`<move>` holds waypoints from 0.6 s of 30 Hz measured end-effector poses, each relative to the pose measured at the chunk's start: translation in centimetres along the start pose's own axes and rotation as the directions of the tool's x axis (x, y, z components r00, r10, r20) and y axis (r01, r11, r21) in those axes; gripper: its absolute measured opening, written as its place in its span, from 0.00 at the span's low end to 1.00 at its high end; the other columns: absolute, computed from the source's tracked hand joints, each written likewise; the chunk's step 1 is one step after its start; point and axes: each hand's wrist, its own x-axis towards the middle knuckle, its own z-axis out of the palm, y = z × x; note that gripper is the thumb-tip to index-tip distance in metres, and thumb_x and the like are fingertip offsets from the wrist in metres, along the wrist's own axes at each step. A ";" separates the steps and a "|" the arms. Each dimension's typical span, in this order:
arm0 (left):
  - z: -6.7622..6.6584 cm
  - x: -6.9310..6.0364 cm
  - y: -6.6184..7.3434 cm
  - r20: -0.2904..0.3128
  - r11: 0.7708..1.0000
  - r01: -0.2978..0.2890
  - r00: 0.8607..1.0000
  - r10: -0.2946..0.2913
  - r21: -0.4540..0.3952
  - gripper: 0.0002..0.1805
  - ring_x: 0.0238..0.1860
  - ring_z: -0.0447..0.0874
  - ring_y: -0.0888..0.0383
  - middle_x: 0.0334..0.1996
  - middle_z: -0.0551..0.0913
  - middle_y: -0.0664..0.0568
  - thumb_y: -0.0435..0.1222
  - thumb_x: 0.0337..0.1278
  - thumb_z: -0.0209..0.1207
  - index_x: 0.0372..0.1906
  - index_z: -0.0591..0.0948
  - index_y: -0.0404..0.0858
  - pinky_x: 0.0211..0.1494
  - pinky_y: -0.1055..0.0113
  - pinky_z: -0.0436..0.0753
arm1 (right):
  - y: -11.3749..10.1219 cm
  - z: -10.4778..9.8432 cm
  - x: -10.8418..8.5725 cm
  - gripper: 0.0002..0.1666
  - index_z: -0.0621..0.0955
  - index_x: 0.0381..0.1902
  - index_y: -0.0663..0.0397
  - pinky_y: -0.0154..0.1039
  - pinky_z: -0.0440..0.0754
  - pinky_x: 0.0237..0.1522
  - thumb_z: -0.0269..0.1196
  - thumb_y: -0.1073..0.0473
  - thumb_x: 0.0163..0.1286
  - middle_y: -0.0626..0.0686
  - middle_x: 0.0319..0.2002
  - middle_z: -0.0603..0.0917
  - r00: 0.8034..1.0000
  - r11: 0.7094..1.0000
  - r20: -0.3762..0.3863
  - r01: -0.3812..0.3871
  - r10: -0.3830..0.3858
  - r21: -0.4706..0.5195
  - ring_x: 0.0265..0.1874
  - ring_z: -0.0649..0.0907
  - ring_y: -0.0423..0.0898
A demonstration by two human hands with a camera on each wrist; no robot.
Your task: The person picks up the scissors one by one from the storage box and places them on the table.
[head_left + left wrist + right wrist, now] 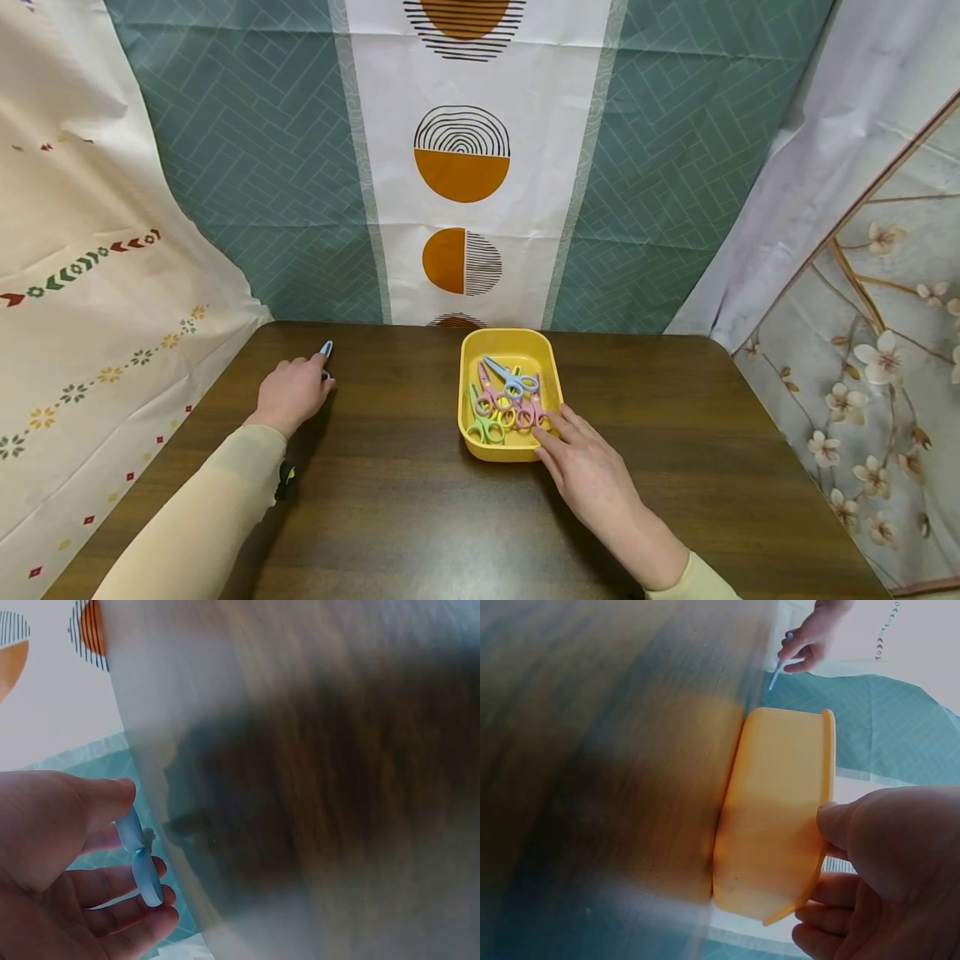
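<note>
Head view: bright, evenly lit, mostly crisp; pale glare on the surface (420, 508) nearest me, dark shadow alongside my left sleeve (198, 508). Left wrist view: dimmer, hazy; surface smeared by blur, broad dark patch beyond my left grip (37, 847). Right wrist view: surface blurred, orange reflection beside the tub (776, 810).

Draped nook, room type unclear: patterned curtains (247, 150), brown table (405, 508).
</note>
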 end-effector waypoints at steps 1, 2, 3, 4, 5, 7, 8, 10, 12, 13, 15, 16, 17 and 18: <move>-0.1 0.0 -0.2 0.004 1.000 0.004 1.000 -0.004 0.000 0.24 0.41 0.84 0.29 0.40 0.85 0.32 0.38 0.74 0.69 0.60 0.78 0.23 0.42 0.33 0.85 | 0.0 0.0 0.0 0.23 0.89 0.66 0.52 0.59 0.74 0.75 0.73 0.52 0.78 0.61 0.71 0.83 1.000 1.000 0.002 -0.001 0.001 -0.001 0.77 0.76 0.60; -0.1 0.0 -0.3 0.007 1.000 0.007 1.000 -0.007 0.000 0.24 0.41 0.84 0.29 0.40 0.86 0.32 0.38 0.74 0.69 0.60 0.78 0.23 0.42 0.33 0.85 | 0.0 0.0 0.0 0.23 0.89 0.66 0.52 0.59 0.74 0.75 0.73 0.52 0.78 0.61 0.71 0.83 1.000 1.000 0.004 -0.001 0.001 -0.001 0.77 0.76 0.60; -0.2 0.0 -0.5 0.010 1.000 0.009 1.000 -0.009 0.003 0.23 0.41 0.84 0.29 0.39 0.86 0.31 0.38 0.73 0.69 0.59 0.78 0.23 0.42 0.33 0.85 | 0.0 0.0 0.1 0.23 0.89 0.66 0.52 0.59 0.74 0.75 0.73 0.52 0.78 0.61 0.71 0.83 1.000 1.000 0.005 -0.002 0.002 0.000 0.77 0.76 0.60; -0.2 0.0 -0.7 0.012 1.000 0.010 1.000 -0.010 0.004 0.23 0.41 0.84 0.28 0.39 0.86 0.31 0.37 0.73 0.69 0.58 0.78 0.22 0.42 0.33 0.84 | 0.0 0.0 0.1 0.23 0.89 0.65 0.52 0.59 0.74 0.75 0.74 0.52 0.77 0.61 0.71 0.83 1.000 1.000 0.006 -0.003 0.003 0.000 0.77 0.76 0.60; -0.2 0.0 -0.9 0.013 1.000 0.011 1.000 -0.011 0.006 0.23 0.40 0.84 0.29 0.39 0.86 0.31 0.38 0.73 0.69 0.57 0.79 0.23 0.42 0.33 0.85 | 0.0 0.0 0.1 0.23 0.90 0.65 0.52 0.59 0.74 0.75 0.74 0.52 0.77 0.61 0.71 0.83 1.000 1.000 0.005 -0.004 0.004 0.001 0.77 0.76 0.60; -0.3 0.1 -1.2 0.018 1.000 0.015 1.000 -0.015 0.011 0.22 0.40 0.84 0.29 0.38 0.86 0.31 0.38 0.73 0.69 0.56 0.79 0.22 0.43 0.33 0.85 | 0.0 0.0 0.1 0.23 0.90 0.65 0.52 0.59 0.75 0.75 0.74 0.52 0.77 0.61 0.71 0.84 1.000 1.000 0.003 -0.004 0.004 0.002 0.77 0.76 0.60; -0.3 0.2 -1.4 0.022 1.000 0.016 1.000 -0.016 0.014 0.22 0.39 0.84 0.29 0.38 0.86 0.31 0.38 0.74 0.69 0.55 0.79 0.22 0.42 0.33 0.85 | 0.0 0.0 0.1 0.23 0.90 0.65 0.52 0.59 0.75 0.75 0.74 0.52 0.77 0.61 0.71 0.84 1.000 1.000 0.000 -0.004 0.004 0.002 0.77 0.76 0.60; -0.2 0.3 -1.8 0.033 1.000 0.019 0.999 -0.020 0.024 0.21 0.39 0.84 0.29 0.37 0.85 0.32 0.38 0.74 0.69 0.54 0.79 0.22 0.42 0.33 0.85 | 0.0 0.0 0.1 0.23 0.90 0.65 0.52 0.59 0.75 0.75 0.74 0.52 0.77 0.61 0.70 0.84 1.000 1.000 -0.006 -0.005 0.005 0.003 0.77 0.76 0.60; -0.1 0.4 -2.3 0.043 0.999 0.026 0.999 -0.027 0.032 0.21 0.39 0.84 0.29 0.36 0.85 0.32 0.38 0.75 0.68 0.53 0.79 0.22 0.42 0.33 0.85 | 0.0 0.1 0.0 0.22 0.90 0.65 0.52 0.58 0.75 0.75 0.74 0.53 0.77 0.61 0.70 0.84 1.000 1.000 -0.015 -0.002 0.002 0.004 0.77 0.76 0.60; -0.1 0.4 -2.5 0.046 0.999 0.028 0.999 -0.029 0.036 0.21 0.39 0.84 0.29 0.36 0.85 0.32 0.38 0.75 0.68 0.53 0.79 0.22 0.42 0.33 0.85 | 0.0 0.1 0.0 0.22 0.90 0.64 0.52 0.57 0.76 0.75 0.74 0.53 0.77 0.61 0.70 0.84 1.000 1.000 -0.019 -0.001 0.001 0.003 0.77 0.77 0.60; -0.1 0.4 -2.9 0.053 0.999 0.035 0.998 -0.037 0.041 0.21 0.39 0.84 0.29 0.36 0.84 0.32 0.38 0.75 0.68 0.53 0.79 0.22 0.42 0.33 0.84 | 0.0 0.1 -0.1 0.21 0.90 0.64 0.51 0.57 0.76 0.74 0.74 0.53 0.77 0.61 0.70 0.84 1.000 1.000 -0.026 0.002 -0.001 0.004 0.77 0.77 0.60; -0.1 0.4 -3.1 0.056 0.998 0.038 0.998 -0.041 0.041 0.21 0.39 0.84 0.29 0.36 0.84 0.31 0.38 0.75 0.67 0.53 0.79 0.22 0.42 0.33 0.84 | 0.0 0.1 -0.1 0.21 0.90 0.64 0.51 0.57 0.76 0.74 0.74 0.53 0.77 0.61 0.70 0.84 1.000 1.000 -0.028 0.003 -0.003 0.003 0.76 0.77 0.60; -0.1 0.4 -3.3 0.060 0.998 0.042 0.997 -0.045 0.040 0.21 0.39 0.84 0.28 0.37 0.84 0.31 0.38 0.75 0.67 0.54 0.78 0.21 0.42 0.33 0.84 | 0.0 0.1 -0.1 0.21 0.90 0.64 0.52 0.57 0.76 0.74 0.74 0.53 0.77 0.61 0.70 0.84 1.000 1.000 -0.029 0.005 -0.004 0.004 0.76 0.77 0.60; -0.2 0.3 -3.5 0.064 0.998 0.045 0.997 -0.048 0.038 0.21 0.40 0.84 0.28 0.37 0.84 0.30 0.38 0.75 0.67 0.54 0.78 0.21 0.43 0.32 0.84 | 0.0 0.1 -0.1 0.21 0.90 0.64 0.52 0.57 0.76 0.74 0.74 0.53 0.77 0.61 0.70 0.84 1.000 1.000 -0.029 0.005 -0.005 0.004 0.76 0.77 0.60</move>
